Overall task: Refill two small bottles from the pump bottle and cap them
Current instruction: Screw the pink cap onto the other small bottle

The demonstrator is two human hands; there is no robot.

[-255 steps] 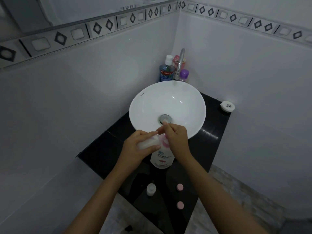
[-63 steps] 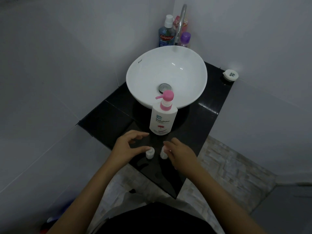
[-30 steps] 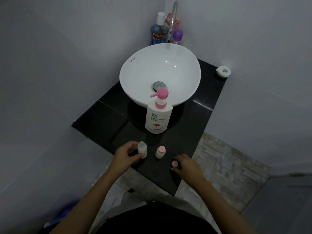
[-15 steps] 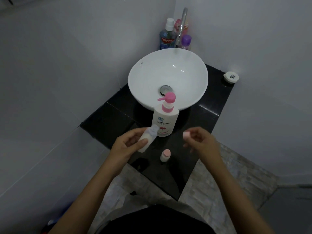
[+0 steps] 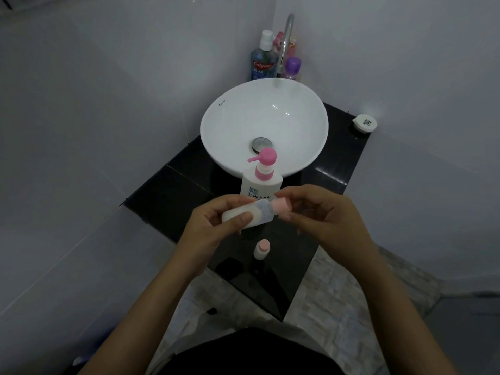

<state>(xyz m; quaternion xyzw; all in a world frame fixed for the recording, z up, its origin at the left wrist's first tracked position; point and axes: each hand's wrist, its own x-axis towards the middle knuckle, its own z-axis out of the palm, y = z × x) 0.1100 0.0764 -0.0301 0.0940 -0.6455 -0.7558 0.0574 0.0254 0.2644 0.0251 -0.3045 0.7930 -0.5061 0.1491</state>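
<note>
Above the black counter [image 5: 167,201], at about six o'clock from the pump bottle [image 5: 261,182], the left hand [image 5: 213,228] wraps a small bottle [image 5: 247,216] lying sideways, neck toward three o'clock. Fingers of the right hand [image 5: 327,220] pinch a pink cap [image 5: 281,208] at its mouth. At six o'clock below them, a second capped bottle [image 5: 261,249] stands upright on the counter.

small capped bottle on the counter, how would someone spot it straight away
Start at the round white basin on the black counter, then come past the white pump bottle with the pink pump. The small white bottle with a pink cap stands alone near the front edge, untouched.
</note>
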